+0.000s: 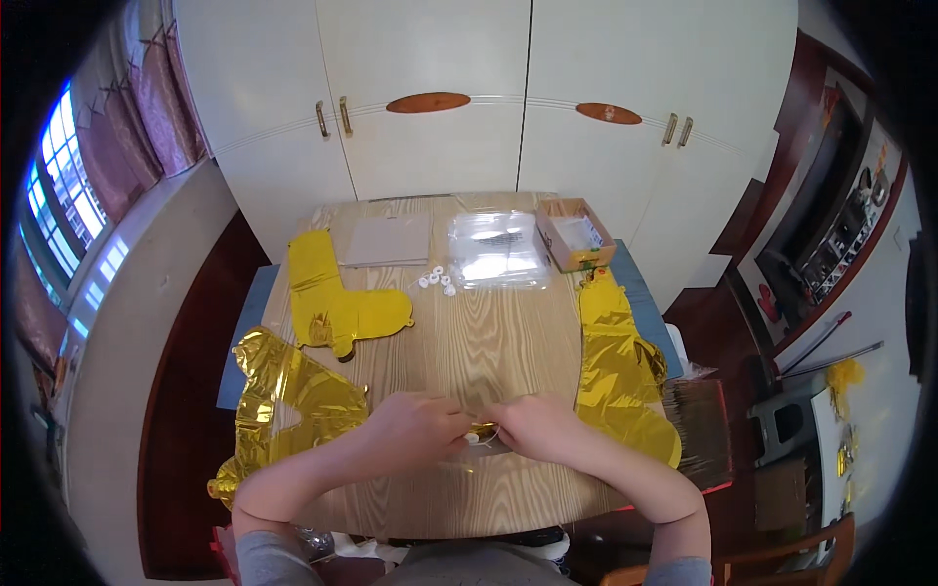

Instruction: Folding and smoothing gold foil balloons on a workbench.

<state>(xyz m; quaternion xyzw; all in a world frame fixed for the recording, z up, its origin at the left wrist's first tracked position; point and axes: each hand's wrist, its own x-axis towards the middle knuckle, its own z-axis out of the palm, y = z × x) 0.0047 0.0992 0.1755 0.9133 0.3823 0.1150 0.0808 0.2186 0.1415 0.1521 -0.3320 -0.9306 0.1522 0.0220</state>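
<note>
Both forearms came up from the lower edge and met over the near side of the table [469, 342]. My left hand [415, 430] and right hand [537, 427] were pressed close together, each pinching a small gold foil tab [482, 430] with a bit of white string at it, held low over the wood so I could see the fine work between my fingertips.

Flat gold balloons lay spread around, within reach: one [293, 396] at my left, one [620, 366] draped over the right edge, and a boot-shaped one [342, 308] farther out. Small white rings [437, 280] sat mid-table beside a clear plastic pack [498, 249], with a grey sheet [386, 239] and a cardboard box [576, 234] pushed to the far edge, out of the way.
</note>
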